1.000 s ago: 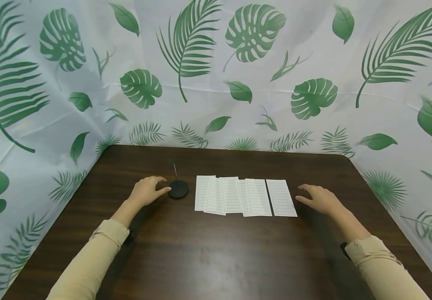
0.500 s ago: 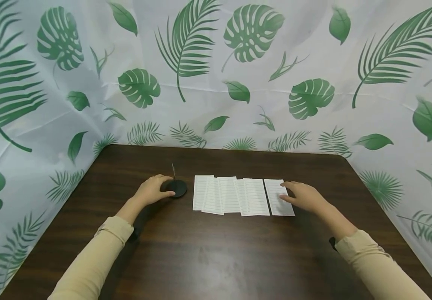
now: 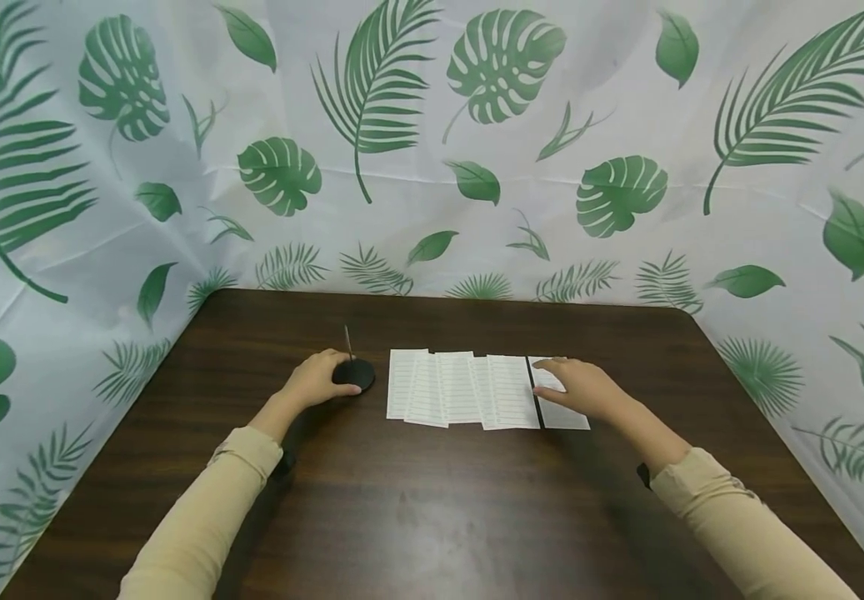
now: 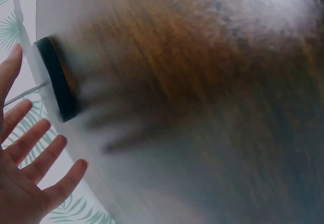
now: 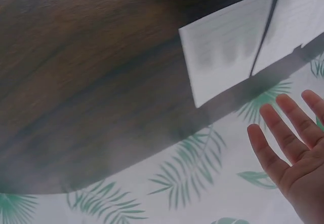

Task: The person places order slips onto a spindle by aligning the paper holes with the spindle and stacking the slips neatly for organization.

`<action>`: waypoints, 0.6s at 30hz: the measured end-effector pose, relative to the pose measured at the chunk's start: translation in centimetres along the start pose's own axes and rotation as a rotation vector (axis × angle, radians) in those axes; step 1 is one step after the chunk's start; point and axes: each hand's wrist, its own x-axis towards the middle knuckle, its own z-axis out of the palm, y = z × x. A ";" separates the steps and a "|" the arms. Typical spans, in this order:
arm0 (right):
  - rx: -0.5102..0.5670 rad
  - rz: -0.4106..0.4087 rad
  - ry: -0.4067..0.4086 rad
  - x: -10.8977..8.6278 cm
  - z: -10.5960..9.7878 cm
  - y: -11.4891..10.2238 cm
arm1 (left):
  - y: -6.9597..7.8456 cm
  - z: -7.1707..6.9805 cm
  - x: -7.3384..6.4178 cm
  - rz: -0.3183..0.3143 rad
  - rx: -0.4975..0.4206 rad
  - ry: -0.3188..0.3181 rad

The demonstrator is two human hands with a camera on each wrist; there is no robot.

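Observation:
A receipt spike (image 3: 357, 377), with a round black base and a thin upright rod, stands on the table. My left hand (image 3: 310, 382) is beside its left edge, thumb and fingers apart around that side; in the left wrist view those fingers (image 4: 46, 159) are spread near the base (image 4: 58, 79). Whether they touch it, I cannot tell. Several white ruled paper slips (image 3: 514, 396) lie in a row, most overlapping. Over the rightmost slip (image 3: 565, 419) hovers my right hand (image 3: 585, 387), partly covering it. In the right wrist view its fingers (image 5: 291, 143) are extended and hold nothing.
Dark wood table top (image 3: 417, 500) extends in front of the slips and on both sides. Behind it hangs a white cloth with green leaf prints (image 3: 402, 208), reaching the table's back edge.
My right hand has moved left, from beside the slips to over the rightmost one. My left hand has shifted slightly right, closer around the spike's base. The slips have stayed put.

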 end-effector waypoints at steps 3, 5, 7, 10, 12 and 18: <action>0.004 -0.008 0.004 0.4 0.0 -0.5 | 0.1 0.5 0.2 0.018 0.004 0.003; 0.004 -0.017 0.000 0.7 0.1 -0.9 | 0.1 0.9 0.4 0.023 0.007 0.001; 0.006 -0.030 -0.009 1.2 0.0 -1.4 | 0.0 1.2 0.6 0.022 -0.001 -0.001; 0.001 -0.042 -0.024 1.9 -0.1 -2.2 | -0.2 1.4 1.0 0.024 -0.021 -0.004; -0.002 -0.056 -0.035 2.5 -0.2 -2.8 | -0.4 1.3 1.2 0.023 -0.038 -0.007; -0.034 -0.124 -0.076 4.7 0.0 -4.7 | -0.7 0.6 1.4 0.006 -0.005 -0.027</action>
